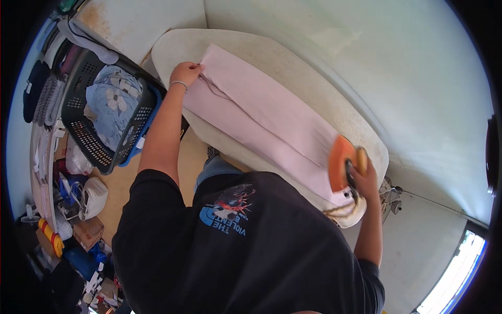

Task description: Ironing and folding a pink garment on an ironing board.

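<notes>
Pale pink trousers lie lengthwise on a light-coloured ironing board, one leg lapped over the other. Thin brown cords trail across the cloth by its far left end. My left hand pinches that end's edge between thumb and fingers. At the other end, my right hand grips the handle of an orange clothes iron, blurred, over the pink cloth. A pale bundled cloth with brown stripes sits just below the iron, at the board's near right end.
Left of the board stands a dark perforated laundry basket holding crumpled blue floral fabric. Folded knitwear is stacked beyond it. Boxes, bags and a cardboard box crowd the lower left floor. A wall runs along the board's far side.
</notes>
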Demonstrator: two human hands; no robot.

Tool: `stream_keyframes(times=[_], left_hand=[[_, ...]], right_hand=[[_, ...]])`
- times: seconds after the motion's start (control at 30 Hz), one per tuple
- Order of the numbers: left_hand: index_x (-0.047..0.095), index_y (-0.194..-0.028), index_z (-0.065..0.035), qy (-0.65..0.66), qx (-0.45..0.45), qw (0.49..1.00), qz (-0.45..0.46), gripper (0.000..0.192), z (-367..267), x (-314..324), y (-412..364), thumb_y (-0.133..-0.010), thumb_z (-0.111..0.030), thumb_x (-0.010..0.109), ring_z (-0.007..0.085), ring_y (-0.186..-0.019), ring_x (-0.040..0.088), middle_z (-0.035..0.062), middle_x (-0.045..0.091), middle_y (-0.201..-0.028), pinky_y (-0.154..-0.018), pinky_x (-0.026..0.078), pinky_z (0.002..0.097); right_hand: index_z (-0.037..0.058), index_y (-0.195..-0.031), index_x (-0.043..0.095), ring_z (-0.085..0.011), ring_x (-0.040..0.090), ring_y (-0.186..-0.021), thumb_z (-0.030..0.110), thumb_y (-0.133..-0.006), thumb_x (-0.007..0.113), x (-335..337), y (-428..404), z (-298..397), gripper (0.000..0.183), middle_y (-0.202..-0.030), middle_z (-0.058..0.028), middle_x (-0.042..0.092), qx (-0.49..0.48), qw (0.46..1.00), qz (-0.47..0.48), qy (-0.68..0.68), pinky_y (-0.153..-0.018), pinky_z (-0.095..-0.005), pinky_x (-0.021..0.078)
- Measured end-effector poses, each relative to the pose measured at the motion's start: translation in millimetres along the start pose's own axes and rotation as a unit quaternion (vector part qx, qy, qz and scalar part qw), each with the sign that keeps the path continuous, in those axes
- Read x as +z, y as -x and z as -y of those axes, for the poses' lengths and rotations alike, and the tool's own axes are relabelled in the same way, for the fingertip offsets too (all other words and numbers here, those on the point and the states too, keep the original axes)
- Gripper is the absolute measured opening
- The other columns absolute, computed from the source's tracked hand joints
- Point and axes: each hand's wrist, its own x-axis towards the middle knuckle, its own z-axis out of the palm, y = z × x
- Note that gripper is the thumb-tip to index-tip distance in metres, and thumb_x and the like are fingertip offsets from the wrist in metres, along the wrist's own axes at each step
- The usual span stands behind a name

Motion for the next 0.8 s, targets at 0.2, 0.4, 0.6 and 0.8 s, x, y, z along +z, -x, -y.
stream_keyframes(times=[0.2, 0.4, 0.6, 0.8], left_hand=[[0.073, -0.093, -0.012, 0.027, 0.029, 0.999, 0.007, 0.036, 7, 0, 7, -0.078, -0.045, 0.069, 0.0246, -0.087, 0.067, 0.0063, 0.071, -0.093, -0.079, 0.051, 0.034], [0.069, -0.091, -0.0077, 0.093, 0.082, 0.99, -0.062, 0.032, 29, -1, 11, -0.084, -0.038, 0.065, 0.0242, -0.078, 0.066, 0.0074, 0.07, -0.086, -0.071, 0.051, 0.0338], [0.066, -0.093, -0.0032, 0.21, 0.074, 0.969, -0.105, 0.027, 81, -52, 11, -0.091, -0.03, 0.059, 0.0159, -0.067, 0.06, 0.0078, 0.066, -0.079, -0.065, 0.047, 0.0282], [0.067, -0.093, -0.0025, 0.25, 0.06, 0.965, -0.039, 0.029, 102, -72, -20, -0.093, -0.03, 0.057, 0.0108, -0.07, 0.059, 0.0033, 0.066, -0.08, -0.067, 0.046, 0.0253]], right_hand=[[0.0156, -0.131, 0.053, -0.0317, 0.065, -0.095, 0.026, -0.081, 0.062, 103, -108, 194, 0.052, -0.102, -0.0178, 0.067, -0.059, 0.988, 0.135, 0.048, -0.084, -0.0378, 0.0504], [0.0168, -0.124, 0.059, -0.0319, 0.067, -0.086, 0.025, -0.078, 0.056, 174, -192, 354, 0.047, -0.1, -0.016, 0.068, -0.157, 0.967, 0.174, 0.1, -0.078, -0.0401, 0.0521], [0.0083, -0.117, 0.06, -0.0241, 0.063, -0.058, 0.022, -0.078, 0.056, 195, -261, 406, 0.042, -0.085, -0.0147, 0.067, -0.081, 0.969, 0.224, 0.059, -0.056, -0.0369, 0.0517], [0.0098, -0.12, 0.059, -0.0238, 0.065, -0.07, 0.02, -0.078, 0.058, 176, -209, 378, 0.043, -0.088, -0.0118, 0.067, -0.103, 0.913, 0.388, 0.069, -0.06, -0.0376, 0.0524]])
